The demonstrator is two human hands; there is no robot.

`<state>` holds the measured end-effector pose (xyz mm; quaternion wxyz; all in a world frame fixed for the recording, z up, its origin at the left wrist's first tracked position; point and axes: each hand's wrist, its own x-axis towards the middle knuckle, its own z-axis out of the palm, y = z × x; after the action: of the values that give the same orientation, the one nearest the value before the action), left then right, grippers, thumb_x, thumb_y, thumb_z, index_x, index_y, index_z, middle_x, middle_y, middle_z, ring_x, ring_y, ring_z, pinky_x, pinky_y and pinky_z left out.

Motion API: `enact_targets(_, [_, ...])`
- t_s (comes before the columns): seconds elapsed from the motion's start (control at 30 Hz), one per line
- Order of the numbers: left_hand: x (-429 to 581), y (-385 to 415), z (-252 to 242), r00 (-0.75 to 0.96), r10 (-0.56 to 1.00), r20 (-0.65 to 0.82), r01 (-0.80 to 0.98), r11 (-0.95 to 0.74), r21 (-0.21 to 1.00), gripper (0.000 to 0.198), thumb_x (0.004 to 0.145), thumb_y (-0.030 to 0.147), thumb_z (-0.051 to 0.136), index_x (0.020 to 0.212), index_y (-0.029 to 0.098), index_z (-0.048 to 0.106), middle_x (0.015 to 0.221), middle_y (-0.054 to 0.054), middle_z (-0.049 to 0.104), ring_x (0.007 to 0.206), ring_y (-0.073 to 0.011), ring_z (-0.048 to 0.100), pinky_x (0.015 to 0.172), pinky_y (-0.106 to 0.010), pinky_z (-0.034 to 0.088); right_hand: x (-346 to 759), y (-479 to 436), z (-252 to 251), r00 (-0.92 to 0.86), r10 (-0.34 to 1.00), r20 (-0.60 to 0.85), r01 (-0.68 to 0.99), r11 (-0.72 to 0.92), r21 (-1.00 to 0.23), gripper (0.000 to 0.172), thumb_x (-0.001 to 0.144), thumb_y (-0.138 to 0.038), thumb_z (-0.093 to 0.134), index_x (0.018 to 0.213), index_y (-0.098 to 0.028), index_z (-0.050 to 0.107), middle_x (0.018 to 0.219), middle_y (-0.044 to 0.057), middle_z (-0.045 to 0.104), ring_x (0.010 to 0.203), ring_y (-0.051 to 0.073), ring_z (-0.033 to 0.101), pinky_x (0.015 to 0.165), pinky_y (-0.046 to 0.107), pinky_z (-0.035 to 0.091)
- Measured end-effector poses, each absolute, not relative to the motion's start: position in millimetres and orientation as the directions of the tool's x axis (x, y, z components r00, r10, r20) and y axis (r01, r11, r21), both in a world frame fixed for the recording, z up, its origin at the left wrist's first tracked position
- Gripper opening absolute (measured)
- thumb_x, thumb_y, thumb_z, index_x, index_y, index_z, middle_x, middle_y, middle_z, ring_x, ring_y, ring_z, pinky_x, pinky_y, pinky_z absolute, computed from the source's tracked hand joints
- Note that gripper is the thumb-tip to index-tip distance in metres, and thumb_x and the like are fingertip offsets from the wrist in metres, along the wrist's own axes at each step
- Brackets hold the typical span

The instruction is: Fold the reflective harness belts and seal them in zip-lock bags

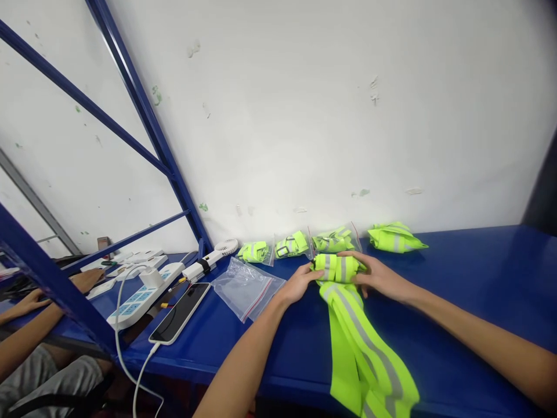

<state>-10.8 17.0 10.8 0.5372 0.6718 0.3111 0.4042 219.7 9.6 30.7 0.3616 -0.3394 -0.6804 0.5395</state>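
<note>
A neon-yellow reflective strap (337, 268) with grey stripes is partly rolled up between my two hands. My left hand (301, 284) grips the left end of the roll, thumb in front. My right hand (379, 277) wraps round its right end, with some fingertips hidden behind. From the roll, the loose part of the strap runs down toward me and over the table's front edge. Clear zip bags (248, 288) lie flat to the left of my left hand.
Against the wall sit several neon-yellow bundles, some in clear bags, like this bundle (292, 244); another bundle (395, 238) lies at right. At left are a phone (180, 313), power strip (145, 296), small fan (226, 248) and blue frame post (148, 110). Another person's hand (32, 303) rests beyond it.
</note>
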Motion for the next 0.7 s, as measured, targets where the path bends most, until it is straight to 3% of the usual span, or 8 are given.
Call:
enact_targets(0.17, [-14.0, 15.9, 4.0, 0.385, 0.907, 0.169, 0.064, -0.209, 0.976, 0.053, 0.083, 0.059, 0.054, 0.090, 0.010, 0.071, 0.080, -0.007, 0.070, 0.081, -0.0241, 0.062, 0.081, -0.034, 0.045, 214.7, 8.6, 24.2, -0.400, 0.914, 0.068, 0.108, 0.120, -0.987, 0.069, 0.081, -0.035, 0.063, 0.142, -0.019, 0.037, 0.033, -0.011, 0.045, 0.029, 0.011, 0.041, 0.033, 0.018, 0.033])
enact_targets(0.27, [-14.7, 13.9, 1.1, 0.292, 0.926, 0.238, 0.262, -0.317, 0.911, 0.063, 0.088, 0.064, 0.041, 0.073, 0.011, 0.071, 0.066, -0.005, 0.065, 0.070, -0.0212, 0.058, 0.074, -0.031, 0.044, 211.5, 5.6, 26.5, -0.328, 0.944, -0.033, -0.073, -0.060, -0.996, 0.068, 0.080, -0.037, 0.066, 0.141, -0.020, 0.040, 0.031, -0.015, 0.032, 0.025, 0.006, 0.024, 0.029, 0.015, 0.023])
enact_targets(0.33, [-15.2, 13.0, 2.3, 0.250, 0.923, 0.293, 0.360, -0.370, 0.856, 0.068, 0.091, 0.063, 0.032, 0.075, 0.010, 0.071, 0.063, -0.006, 0.062, 0.066, -0.0195, 0.056, 0.071, -0.031, 0.043, 210.4, 5.2, 29.2, -0.290, 0.953, -0.083, -0.211, -0.149, -0.966, 0.064, 0.080, -0.035, 0.067, 0.138, -0.023, 0.043, 0.035, -0.015, 0.031, 0.025, 0.004, 0.020, 0.028, 0.013, 0.020])
enact_targets(0.4, [-16.0, 11.5, 6.1, 0.199, 0.911, 0.361, 0.394, -0.411, 0.822, 0.060, 0.090, 0.059, 0.038, 0.102, 0.010, 0.070, 0.080, -0.008, 0.066, 0.072, -0.0194, 0.056, 0.073, -0.031, 0.043, 210.2, 6.3, 31.1, -0.267, 0.958, -0.107, -0.325, -0.194, -0.926, 0.056, 0.081, -0.031, 0.067, 0.133, -0.027, 0.048, 0.039, -0.014, 0.036, 0.026, 0.003, 0.019, 0.027, 0.012, 0.019])
enact_targets(0.43, [-16.5, 10.2, 8.6, 0.171, 0.902, 0.396, 0.392, -0.430, 0.813, 0.056, 0.088, 0.056, 0.046, 0.121, 0.012, 0.061, 0.095, -0.009, 0.066, 0.080, -0.0201, 0.057, 0.074, -0.031, 0.044, 210.2, 7.1, 31.5, -0.264, 0.957, -0.118, -0.364, -0.213, -0.907, 0.050, 0.081, -0.030, 0.066, 0.129, -0.028, 0.051, 0.041, -0.013, 0.039, 0.026, 0.002, 0.019, 0.027, 0.011, 0.018])
enact_targets(0.5, [-17.4, 6.7, 13.9, 0.159, 0.881, 0.446, 0.367, -0.472, 0.801, 0.073, 0.082, 0.045, 0.062, 0.145, 0.021, 0.035, 0.125, -0.011, 0.057, 0.098, -0.0226, 0.055, 0.078, -0.031, 0.045, 209.6, 8.7, 30.7, -0.272, 0.950, -0.151, -0.394, -0.253, -0.884, 0.036, 0.082, -0.029, 0.066, 0.117, -0.024, 0.058, 0.044, -0.011, 0.044, 0.027, 0.001, 0.019, 0.027, 0.011, 0.017])
enact_targets(0.57, [-17.2, 3.1, 18.1, 0.240, 0.842, 0.482, 0.348, -0.538, 0.768, 0.083, 0.077, 0.033, 0.068, 0.149, 0.026, 0.026, 0.140, -0.011, 0.046, 0.113, -0.0257, 0.051, 0.086, -0.033, 0.045, 208.2, 9.4, 28.1, -0.296, 0.938, -0.182, -0.378, -0.290, -0.879, 0.021, 0.082, -0.030, 0.066, 0.099, -0.018, 0.064, 0.043, -0.011, 0.043, 0.028, 0.000, 0.018, 0.027, 0.011, 0.016])
enact_targets(0.7, [-12.4, -0.1, 20.3, 0.368, 0.763, 0.532, 0.319, -0.641, 0.698, 0.059, 0.078, 0.024, 0.065, 0.135, 0.024, 0.050, 0.136, -0.009, 0.052, 0.122, -0.0273, 0.048, 0.105, -0.039, 0.035, 204.9, 8.0, 19.9, -0.344, 0.920, -0.187, -0.289, -0.293, -0.911, 0.027, 0.083, -0.042, 0.065, 0.078, -0.015, 0.063, 0.036, -0.012, 0.033, 0.028, 0.001, 0.017, 0.029, 0.012, 0.016])
